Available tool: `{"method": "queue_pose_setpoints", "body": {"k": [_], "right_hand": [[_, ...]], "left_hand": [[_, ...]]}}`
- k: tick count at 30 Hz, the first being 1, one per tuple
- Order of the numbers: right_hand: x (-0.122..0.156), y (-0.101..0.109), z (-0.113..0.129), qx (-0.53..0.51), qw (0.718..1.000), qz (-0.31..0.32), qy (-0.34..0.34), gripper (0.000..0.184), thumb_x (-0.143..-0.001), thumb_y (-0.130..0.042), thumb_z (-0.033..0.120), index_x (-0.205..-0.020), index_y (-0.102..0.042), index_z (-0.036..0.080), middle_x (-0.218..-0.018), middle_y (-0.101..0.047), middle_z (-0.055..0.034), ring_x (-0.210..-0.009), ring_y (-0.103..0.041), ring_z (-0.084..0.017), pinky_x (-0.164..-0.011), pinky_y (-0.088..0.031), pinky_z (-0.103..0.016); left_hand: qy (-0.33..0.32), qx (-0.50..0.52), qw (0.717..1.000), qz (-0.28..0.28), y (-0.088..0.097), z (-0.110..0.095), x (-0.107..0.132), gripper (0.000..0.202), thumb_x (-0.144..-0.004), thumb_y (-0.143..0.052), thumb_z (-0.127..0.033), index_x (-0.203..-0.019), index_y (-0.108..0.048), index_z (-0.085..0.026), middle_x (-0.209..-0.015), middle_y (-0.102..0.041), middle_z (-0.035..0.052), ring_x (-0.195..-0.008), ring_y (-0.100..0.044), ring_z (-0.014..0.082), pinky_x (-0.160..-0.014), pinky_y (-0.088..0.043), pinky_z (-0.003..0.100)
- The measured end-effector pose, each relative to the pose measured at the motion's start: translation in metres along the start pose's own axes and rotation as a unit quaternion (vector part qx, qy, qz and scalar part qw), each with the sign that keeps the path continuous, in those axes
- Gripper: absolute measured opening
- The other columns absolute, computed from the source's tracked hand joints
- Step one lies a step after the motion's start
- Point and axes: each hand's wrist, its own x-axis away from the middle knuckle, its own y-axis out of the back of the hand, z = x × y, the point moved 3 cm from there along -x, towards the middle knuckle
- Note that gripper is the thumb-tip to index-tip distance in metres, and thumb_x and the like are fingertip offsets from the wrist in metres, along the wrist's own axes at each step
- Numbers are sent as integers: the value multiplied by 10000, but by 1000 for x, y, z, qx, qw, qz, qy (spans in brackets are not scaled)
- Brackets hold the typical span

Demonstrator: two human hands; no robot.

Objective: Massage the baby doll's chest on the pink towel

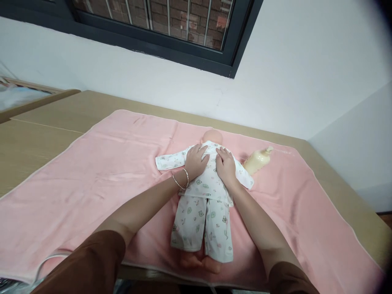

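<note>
A baby doll (212,136) in a white patterned top (206,185) and matching trousers (191,222) lies stretched out, its head toward the wall. Only a smooth, bald part of the head shows. Both sleeves spread outward, and bare feet stick out of the trouser legs. My left hand (196,162), with a bangle (185,179) at the wrist, rests flat on the left side of the doll's upper body, fingers extended. On the opposite side, my right hand (226,165) lies flat on the top, fingers stretched toward the head. Neither hand grasps anything.
Beneath the doll a pink blanket (122,171) covers much of the wooden table (45,141). A bottle of pale yellow liquid (258,161) lies by the doll's right-hand sleeve. A white cable (45,261) curves at the lower left. Behind stand a wall and a dark-framed window (183,57).
</note>
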Motion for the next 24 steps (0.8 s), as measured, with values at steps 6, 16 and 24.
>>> {"method": "queue_pose_setpoints", "body": {"k": [6, 16, 24], "right_hand": [[-6, 4, 0, 14, 999, 37, 2, 501, -1001, -277, 281, -1407, -546, 163, -1526, -457, -145, -1457, -365, -265, -1197, -213, -567], [5, 8, 27, 46, 993, 61, 91, 514, -1003, -308, 293, -1488, -432, 178, -1607, -316, -130, -1520, -218, -264, -1210, -173, -587], [4, 9, 26, 50, 994, 38, 93, 544, -986, -336, 286, -1501, -402, 123, -1627, -255, -155, -1533, -166, -264, -1229, -164, -540]], "left_hand": [[-8, 1, 1000, 0, 0, 1, 0, 398, -969, -401, -295, -1304, -590, -193, -1386, -589, 118, -1324, -505, 261, -1128, -396, 477], [-26, 38, 999, -20, -2, 5, 2, 439, -976, -332, -213, -1352, -556, -174, -1401, -592, 99, -1336, -506, 231, -1154, -376, 462], [-31, 23, 999, -16, 1, 2, 1, 401, -978, -397, -216, -1314, -616, -208, -1387, -605, 95, -1322, -520, 233, -1126, -404, 450]]}}
